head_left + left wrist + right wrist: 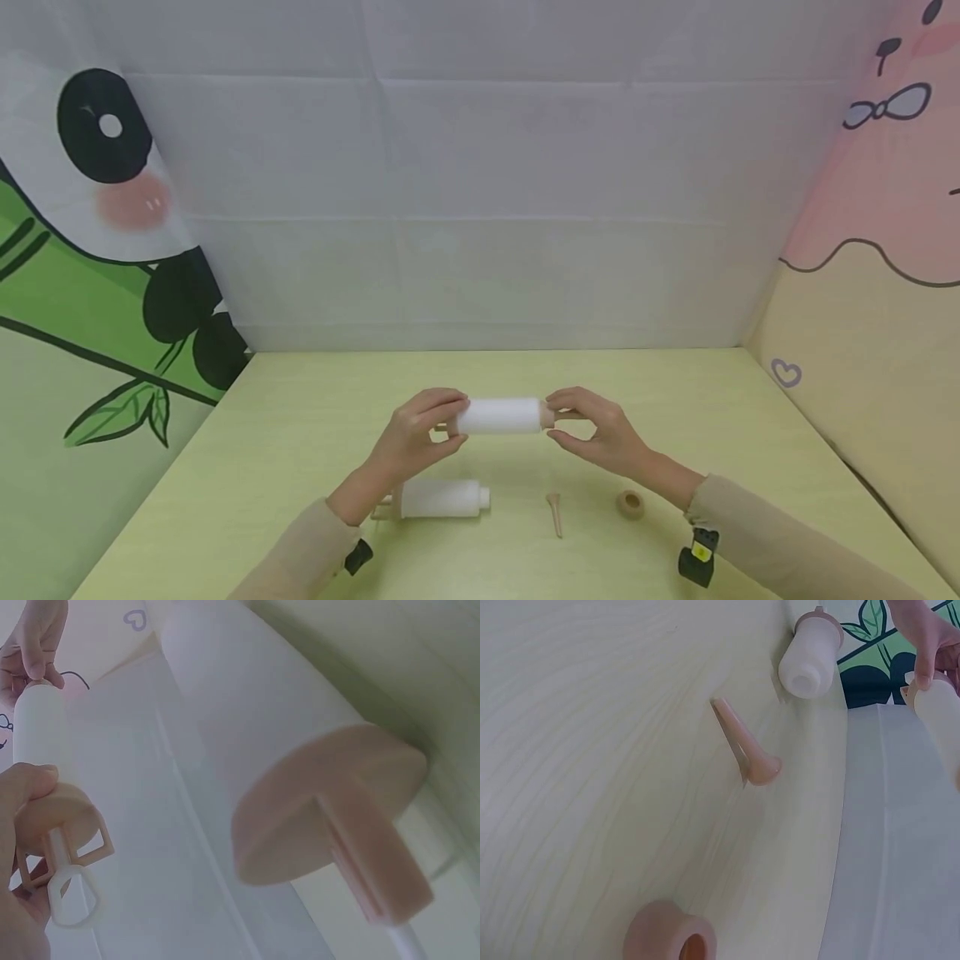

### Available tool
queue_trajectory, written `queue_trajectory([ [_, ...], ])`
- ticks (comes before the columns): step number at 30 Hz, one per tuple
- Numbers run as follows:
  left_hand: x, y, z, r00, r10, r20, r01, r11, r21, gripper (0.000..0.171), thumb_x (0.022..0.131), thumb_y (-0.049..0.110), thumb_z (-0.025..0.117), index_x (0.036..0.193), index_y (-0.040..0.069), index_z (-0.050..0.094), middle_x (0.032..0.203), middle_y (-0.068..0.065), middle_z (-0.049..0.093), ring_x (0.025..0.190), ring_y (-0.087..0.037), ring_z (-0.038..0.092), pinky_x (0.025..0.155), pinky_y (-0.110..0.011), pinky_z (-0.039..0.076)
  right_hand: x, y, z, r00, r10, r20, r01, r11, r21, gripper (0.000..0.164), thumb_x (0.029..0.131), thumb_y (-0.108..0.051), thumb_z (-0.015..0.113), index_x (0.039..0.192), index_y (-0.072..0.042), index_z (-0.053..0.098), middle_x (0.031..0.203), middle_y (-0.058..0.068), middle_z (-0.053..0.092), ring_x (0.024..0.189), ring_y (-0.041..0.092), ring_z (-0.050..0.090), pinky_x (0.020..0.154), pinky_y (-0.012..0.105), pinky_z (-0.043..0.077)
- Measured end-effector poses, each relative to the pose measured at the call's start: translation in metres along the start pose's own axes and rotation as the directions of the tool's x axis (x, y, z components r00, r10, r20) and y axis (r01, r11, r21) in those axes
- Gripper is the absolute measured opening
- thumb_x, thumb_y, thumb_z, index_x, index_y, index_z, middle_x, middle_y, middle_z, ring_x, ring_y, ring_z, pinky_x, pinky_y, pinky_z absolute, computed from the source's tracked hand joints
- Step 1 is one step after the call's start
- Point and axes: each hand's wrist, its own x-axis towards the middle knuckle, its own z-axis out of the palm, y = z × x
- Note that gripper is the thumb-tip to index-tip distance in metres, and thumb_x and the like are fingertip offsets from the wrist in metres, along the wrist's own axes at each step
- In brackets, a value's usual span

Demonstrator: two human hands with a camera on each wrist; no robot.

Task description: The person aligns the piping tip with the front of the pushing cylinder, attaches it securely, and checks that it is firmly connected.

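In the head view my left hand (422,429) grips the left end of a white icing syringe (498,416), held level above the table. My right hand (603,429) has its thumb and fingers at the beige cap (547,415) on the other end, and a thin beige nozzle (572,415) sticks out toward the palm. In the left wrist view the syringe's beige collar (56,814) has side loops, and a white ring handle (73,900) extends from it. The right wrist view does not show the right hand.
A second white icing syringe (441,498) lies on the yellow-green table (300,400), nearer to me. To its right lie a slim beige nozzle (555,514) and a beige ring cap (630,504). A pale cloth wall (487,208) rises behind the table, with printed panels at both sides.
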Motion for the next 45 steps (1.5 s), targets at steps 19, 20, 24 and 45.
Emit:
queue_trajectory([
  [19,-0.001,0.001,-0.002,0.999,0.03,0.013,-0.031,0.999,0.012,0.048,0.052,-0.003,0.082,0.097,-0.002,0.065,0.1,-0.011,0.062,0.091,-0.026,0.059,0.071,-0.028,0.054,0.013,-0.025,-0.008,0.996,0.059,0.069,-0.058,0.998,-0.014,0.037,0.062,0.016,0.072,0.095,0.008,0.059,0.09,0.019,0.063,0.078,0.03,0.064,0.061,0.037,0.055],
  [20,-0.001,0.001,-0.002,0.999,0.033,0.013,-0.034,0.999,0.01,0.048,0.052,-0.002,0.082,0.098,-0.002,0.065,0.1,-0.011,0.062,0.091,-0.026,0.059,0.07,-0.028,0.054,0.013,-0.026,-0.008,0.995,0.063,0.074,-0.062,0.998,-0.017,0.036,0.062,0.016,0.072,0.095,0.008,0.059,0.09,0.019,0.063,0.078,0.03,0.064,0.061,0.037,0.055],
  [24,-0.002,0.001,-0.002,0.999,0.033,0.013,-0.033,0.999,-0.01,0.048,0.052,-0.003,0.081,0.098,-0.002,0.065,0.099,-0.012,0.062,0.09,-0.026,0.059,0.07,-0.028,0.054,0.006,-0.015,-0.007,0.993,0.075,0.091,-0.071,0.996,-0.044,0.038,0.063,0.013,0.073,0.098,0.006,0.059,0.093,0.018,0.062,0.08,0.029,0.064,0.062,0.034,0.055],
  [45,-0.001,-0.002,-0.001,1.0,0.011,-0.001,-0.011,1.0,0.002,0.048,0.052,-0.002,0.082,0.097,-0.001,0.066,0.1,-0.011,0.062,0.09,-0.025,0.059,0.071,-0.029,0.054,-0.001,0.005,-0.002,0.998,-0.033,0.046,0.036,0.997,-0.062,0.033,0.075,0.0,0.071,0.105,0.003,0.058,0.102,0.014,0.06,0.091,0.024,0.061,0.071,0.024,0.054],
])
